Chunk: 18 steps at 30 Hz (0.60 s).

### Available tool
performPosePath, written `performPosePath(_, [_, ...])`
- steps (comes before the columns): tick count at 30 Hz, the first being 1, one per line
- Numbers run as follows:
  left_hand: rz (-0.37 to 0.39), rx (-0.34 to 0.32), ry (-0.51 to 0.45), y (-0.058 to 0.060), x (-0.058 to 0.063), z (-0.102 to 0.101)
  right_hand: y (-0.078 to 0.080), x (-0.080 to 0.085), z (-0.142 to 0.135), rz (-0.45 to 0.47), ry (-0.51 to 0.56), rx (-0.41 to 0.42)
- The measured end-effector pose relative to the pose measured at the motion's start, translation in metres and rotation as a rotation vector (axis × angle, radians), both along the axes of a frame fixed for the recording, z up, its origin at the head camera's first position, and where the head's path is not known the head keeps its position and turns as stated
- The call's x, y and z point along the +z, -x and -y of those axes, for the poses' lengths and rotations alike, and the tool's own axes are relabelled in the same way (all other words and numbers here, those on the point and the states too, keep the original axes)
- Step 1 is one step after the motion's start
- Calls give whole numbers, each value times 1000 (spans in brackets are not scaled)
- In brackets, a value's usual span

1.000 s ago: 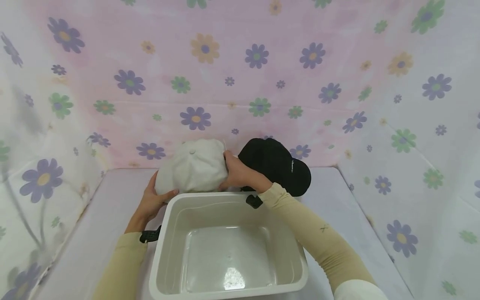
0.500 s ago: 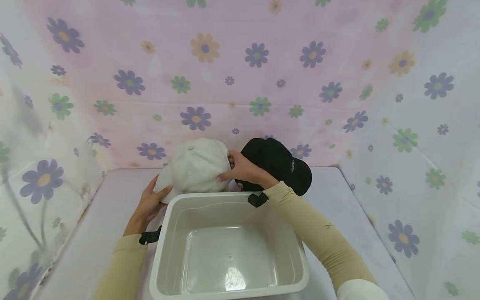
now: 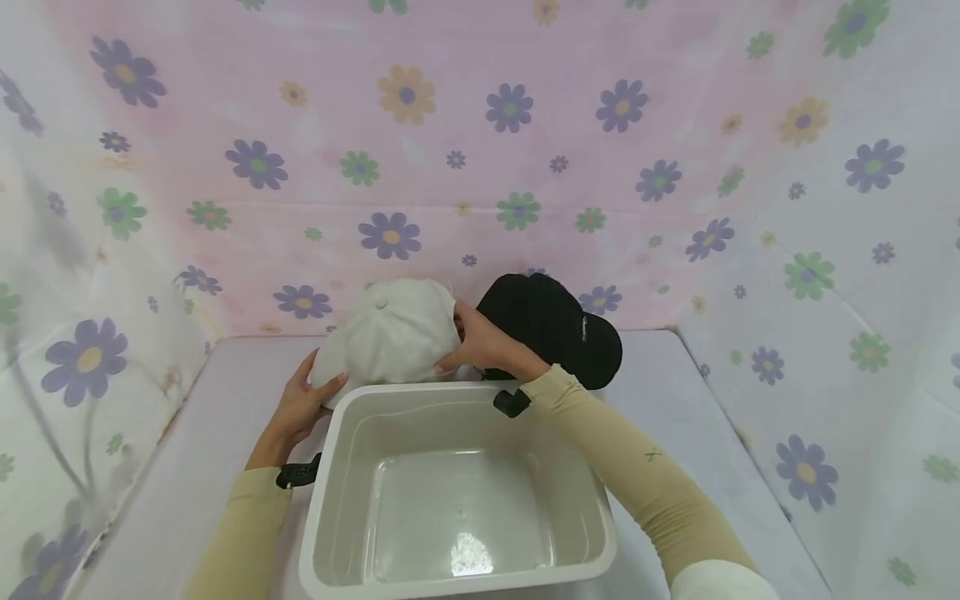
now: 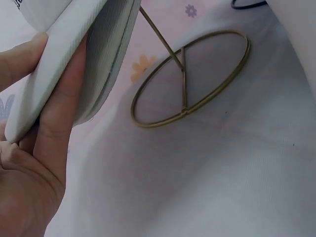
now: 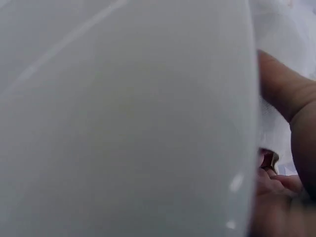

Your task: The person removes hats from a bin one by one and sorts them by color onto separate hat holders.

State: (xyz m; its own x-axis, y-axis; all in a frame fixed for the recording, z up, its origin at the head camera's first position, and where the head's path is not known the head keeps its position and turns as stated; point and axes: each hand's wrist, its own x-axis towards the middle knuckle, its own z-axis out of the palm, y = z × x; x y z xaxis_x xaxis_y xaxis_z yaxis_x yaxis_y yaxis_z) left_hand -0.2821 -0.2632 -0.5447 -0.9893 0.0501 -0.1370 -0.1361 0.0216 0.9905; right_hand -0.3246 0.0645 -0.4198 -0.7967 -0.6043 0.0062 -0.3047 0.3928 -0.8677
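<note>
A white baseball cap (image 3: 401,333) stands behind the bin, its brim toward the left. My left hand (image 3: 296,408) pinches that brim, thumb on one face and fingers on the other; the left wrist view shows the grip on the brim (image 4: 59,69) closely. At the cap's opposite edge, my right hand (image 3: 491,343) holds the fabric between thumb and fingers. Below the brim, a gold wire stand (image 4: 184,112) shows a slanted rod and a ring base. The right wrist view is mostly filled by the bin's wall, with the right thumb (image 5: 284,86) at its side.
An off-white plastic bin (image 3: 459,492) lies in front of both caps, between the forearms. A black baseball cap (image 3: 525,321) with small light lettering on it stands to the right, partly behind the right hand. Flowered cloth walls (image 3: 465,183) enclose the white tabletop (image 3: 675,417).
The white cap has tilted and shifted slightly, and the left thumb has slid a little left along the brim. Both hands keep hold of it. Bin and black cap have stayed put.
</note>
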Motion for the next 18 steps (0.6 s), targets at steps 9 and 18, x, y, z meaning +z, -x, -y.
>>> performPosePath(9, [2,-58,71,5,2,9,4,0,7,-56,-56,-47])
performPosePath(18, [136,-181,229,-6,8,22,-8,29,-3,-89,-232,30])
